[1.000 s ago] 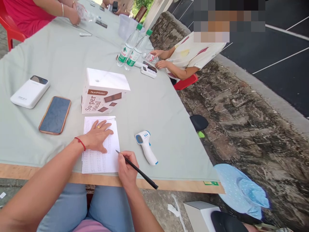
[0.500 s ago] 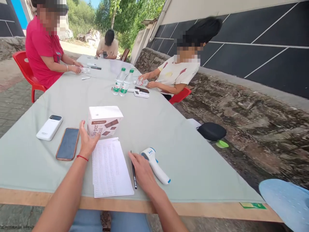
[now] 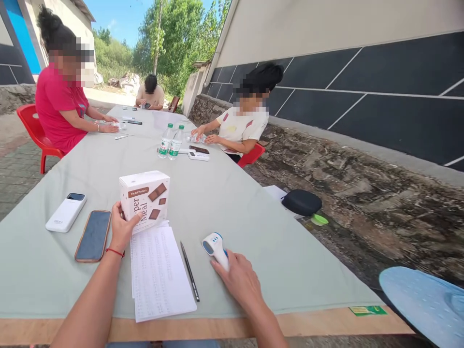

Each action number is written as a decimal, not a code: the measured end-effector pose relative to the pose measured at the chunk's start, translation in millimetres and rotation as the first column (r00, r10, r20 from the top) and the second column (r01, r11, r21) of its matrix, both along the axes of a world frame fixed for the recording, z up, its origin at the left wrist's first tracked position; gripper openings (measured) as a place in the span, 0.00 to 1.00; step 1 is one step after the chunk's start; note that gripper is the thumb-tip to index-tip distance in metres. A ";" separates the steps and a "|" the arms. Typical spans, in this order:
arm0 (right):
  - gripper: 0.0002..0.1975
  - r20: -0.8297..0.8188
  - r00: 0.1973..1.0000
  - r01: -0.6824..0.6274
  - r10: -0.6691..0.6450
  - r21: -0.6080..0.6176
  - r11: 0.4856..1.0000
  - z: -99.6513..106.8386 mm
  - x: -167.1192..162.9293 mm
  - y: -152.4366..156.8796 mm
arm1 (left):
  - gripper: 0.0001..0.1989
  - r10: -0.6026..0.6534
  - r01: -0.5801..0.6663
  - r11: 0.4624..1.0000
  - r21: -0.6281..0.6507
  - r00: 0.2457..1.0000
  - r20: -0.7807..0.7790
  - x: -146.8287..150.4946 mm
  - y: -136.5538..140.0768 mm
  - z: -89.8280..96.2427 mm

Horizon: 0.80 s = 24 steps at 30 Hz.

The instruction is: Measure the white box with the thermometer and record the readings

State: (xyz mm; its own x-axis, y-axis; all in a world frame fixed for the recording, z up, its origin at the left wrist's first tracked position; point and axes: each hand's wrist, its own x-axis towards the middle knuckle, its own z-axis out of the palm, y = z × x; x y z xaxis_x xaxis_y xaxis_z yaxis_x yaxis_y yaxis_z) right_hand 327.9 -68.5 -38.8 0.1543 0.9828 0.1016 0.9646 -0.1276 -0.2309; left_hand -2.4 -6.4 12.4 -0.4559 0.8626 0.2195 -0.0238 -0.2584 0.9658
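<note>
Thermometer (image 3: 215,247) inside front table edge (image 3: 203,329)

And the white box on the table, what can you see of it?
The white box looks like cardboard, upright, its top apparently closed. Its front bears a brown "NutriMotion" label, sideways brown lettering partly hidden by a thumb, and pictures of brown blocks. The left hand grips its left side, thumb across the front. It sits at the far end of the written sheets; whether its base is raised, I can't tell.
</note>
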 end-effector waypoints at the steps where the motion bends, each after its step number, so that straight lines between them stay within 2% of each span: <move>1: 0.22 -0.043 0.999 -0.016 0.014 -0.041 0.999 1.5 1.0 0.7 | 0.35 -0.020 0.020 1.000 -0.011 0.999 0.048 2.2 -3.0 2.9; 3: 0.21 -0.179 0.984 -0.003 -0.009 -0.066 0.998 7.6 -2.3 1.3 | 0.33 -0.098 0.105 0.994 -0.039 0.983 0.157 7.3 -8.9 6.3; 5: 0.21 -0.411 0.909 0.056 -0.068 -0.040 0.998 17.8 -12.9 -1.9 | 0.33 -0.182 0.202 0.977 -0.067 0.955 0.234 12.9 -14.0 6.7; 7: 0.21 -0.683 0.728 0.117 -0.060 0.038 0.992 30.3 -30.9 -10.6 | 0.34 -0.225 0.257 0.960 -0.111 0.945 0.237 17.4 -17.7 5.4; 9: 0.21 -0.866 0.499 0.155 0.037 0.131 0.979 42.5 -54.6 -22.8 | 0.34 -0.259 0.295 0.943 -0.155 0.942 0.215 20.0 -19.5 4.4; 10: 0.19 -0.918 0.386 0.143 0.097 0.163 0.976 47.9 -67.5 -28.8 | 0.34 -0.273 0.310 0.935 -0.171 0.939 0.209 20.4 -19.6 4.3; 12: 0.17 -0.964 0.188 0.032 0.189 0.198 0.980 57.1 -92.3 -37.4 | 0.34 -0.288 0.327 0.927 -0.184 0.934 0.211 19.8 -18.5 5.0; 14: 0.15 -0.982 0.073 -0.057 0.176 0.172 0.983 64.1 -112.2 -39.8 | 0.34 -0.299 0.334 0.926 -0.174 0.933 0.200 18.4 -16.6 6.7; 18: 0.17 -0.996 0.026 -0.081 0.080 0.078 0.994 72.3 -132.4 -31.1 | 0.35 -0.334 0.353 0.922 -0.160 0.933 0.137 16.1 -14.3 11.1; 24: 0.20 -0.998 -0.031 -0.044 0.053 0.054 0.998 74.0 -141.1 -16.8 | 0.34 -0.361 0.369 0.914 -0.169 0.930 0.076 15.1 -15.5 13.4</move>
